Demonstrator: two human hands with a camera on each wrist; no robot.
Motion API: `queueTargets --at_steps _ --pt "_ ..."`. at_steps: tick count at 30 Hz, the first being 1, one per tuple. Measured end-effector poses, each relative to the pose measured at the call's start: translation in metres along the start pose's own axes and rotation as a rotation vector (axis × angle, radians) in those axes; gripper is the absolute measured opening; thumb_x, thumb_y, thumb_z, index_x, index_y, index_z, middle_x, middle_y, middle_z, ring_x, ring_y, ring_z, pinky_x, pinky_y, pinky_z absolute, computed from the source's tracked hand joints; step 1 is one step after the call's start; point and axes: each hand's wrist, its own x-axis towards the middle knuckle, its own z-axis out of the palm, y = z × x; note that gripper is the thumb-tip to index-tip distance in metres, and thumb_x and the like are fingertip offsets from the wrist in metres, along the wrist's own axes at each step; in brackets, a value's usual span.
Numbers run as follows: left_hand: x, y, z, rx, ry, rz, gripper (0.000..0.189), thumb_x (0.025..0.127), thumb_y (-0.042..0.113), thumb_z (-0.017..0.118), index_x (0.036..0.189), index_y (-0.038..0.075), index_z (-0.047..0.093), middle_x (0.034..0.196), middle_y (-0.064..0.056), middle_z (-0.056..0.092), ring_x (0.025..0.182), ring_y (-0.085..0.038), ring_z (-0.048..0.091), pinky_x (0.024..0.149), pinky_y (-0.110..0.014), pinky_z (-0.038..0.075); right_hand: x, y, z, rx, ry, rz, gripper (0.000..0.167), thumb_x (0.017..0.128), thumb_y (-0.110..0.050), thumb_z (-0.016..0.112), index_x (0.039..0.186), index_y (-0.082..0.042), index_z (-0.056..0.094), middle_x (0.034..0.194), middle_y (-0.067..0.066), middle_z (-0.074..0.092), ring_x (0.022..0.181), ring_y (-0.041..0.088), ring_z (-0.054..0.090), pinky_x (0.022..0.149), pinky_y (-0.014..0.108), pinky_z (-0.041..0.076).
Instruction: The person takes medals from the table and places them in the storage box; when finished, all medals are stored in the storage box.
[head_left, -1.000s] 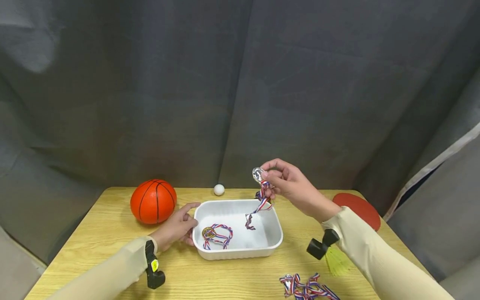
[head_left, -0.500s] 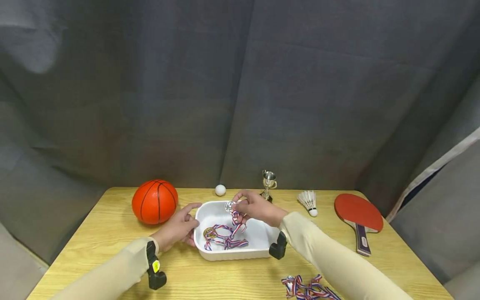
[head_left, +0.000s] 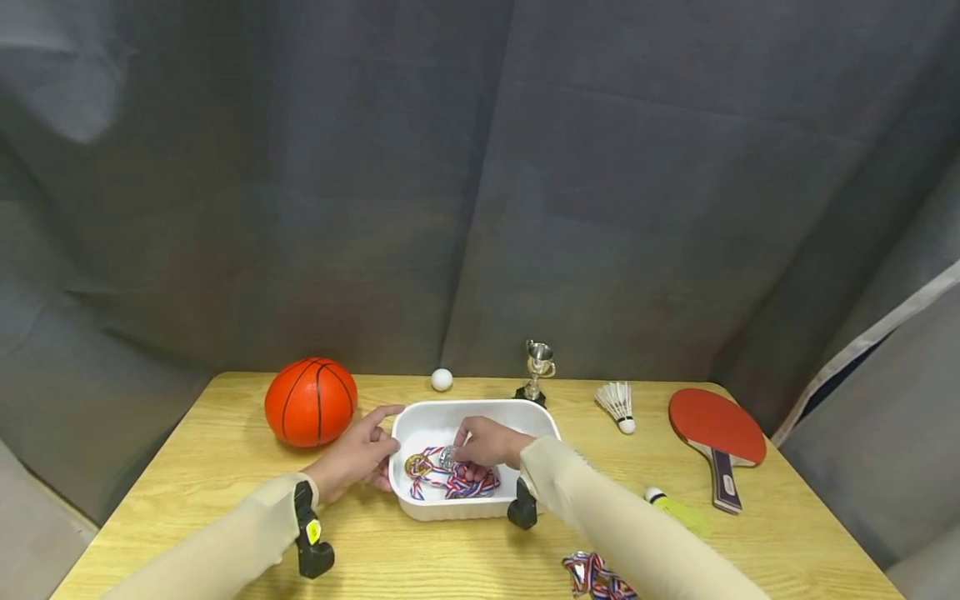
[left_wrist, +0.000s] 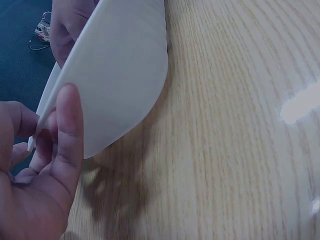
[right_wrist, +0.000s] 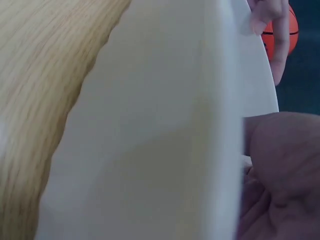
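Observation:
A white plastic bin point(head_left: 510, 410) stands on the wooden table. My left hand point(head_left: 354, 455) grips its left rim; in the left wrist view the fingers point(left_wrist: 69, 120) lie on both sides of that edge. Down inside the bin, my right hand point(head_left: 489, 443) pinches a silver medal point(head_left: 446, 457) with a red, white and blue ribbon point(head_left: 474, 483). Just left of it a gold medal point(head_left: 417, 465) lies on the bin floor, its ribbon beside the other. The right wrist view shows mostly the bin's outer wall point(right_wrist: 130, 130), and the silver medal is hidden there.
An orange basketball point(head_left: 311, 402) sits left of the bin. Behind it are a white ball point(head_left: 442, 380) and a small trophy point(head_left: 536, 371). Rightward lie a white shuttlecock point(head_left: 618, 407), a yellow shuttlecock point(head_left: 678, 512) and a red paddle point(head_left: 716, 425). Another ribboned medal point(head_left: 581, 570) lies near the front.
My right hand has brought the silver medal left and down into the bin, beside the gold one. The trophy and white shuttlecock have come into sight. The left hand stays on the rim.

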Motion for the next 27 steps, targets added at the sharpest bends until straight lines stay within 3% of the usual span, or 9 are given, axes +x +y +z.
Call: queueTargets --at_steps 10,19,27 --pt "-0.001 0.001 -0.001 0.005 0.001 -0.002 0.066 0.099 0.002 0.055 0.161 0.014 0.036 0.102 -0.021 0.059 0.072 -0.022 0.062 0.059 -0.034 0.066 0.007 -0.003 0.008 -0.139 0.041 -0.006 0.019 0.094 -0.006 0.071 0.076 -0.003 0.065 0.061 0.003 0.065 0.049 0.008 0.056 0.046 0.018 0.052" --pt "-0.003 0.002 -0.001 0.004 0.001 -0.009 0.066 0.099 0.002 0.054 0.161 0.014 0.036 0.102 -0.021 0.058 0.071 -0.022 0.063 0.059 -0.034 0.066 0.009 -0.002 0.012 -0.233 0.099 -0.036 0.019 0.092 -0.007 0.075 0.077 -0.006 0.063 0.064 0.002 0.064 0.051 0.007 0.056 0.048 0.016 0.051" --pt "0.0 0.001 0.0 0.003 -0.011 0.004 0.065 0.1 0.002 0.054 0.161 0.012 0.035 0.098 -0.016 0.057 0.07 -0.021 0.062 0.058 -0.033 0.066 0.004 -0.005 0.012 -0.324 0.139 -0.091 0.017 0.089 -0.008 0.078 0.075 -0.004 0.069 0.063 0.001 0.063 0.056 0.007 0.053 0.061 0.018 0.047"
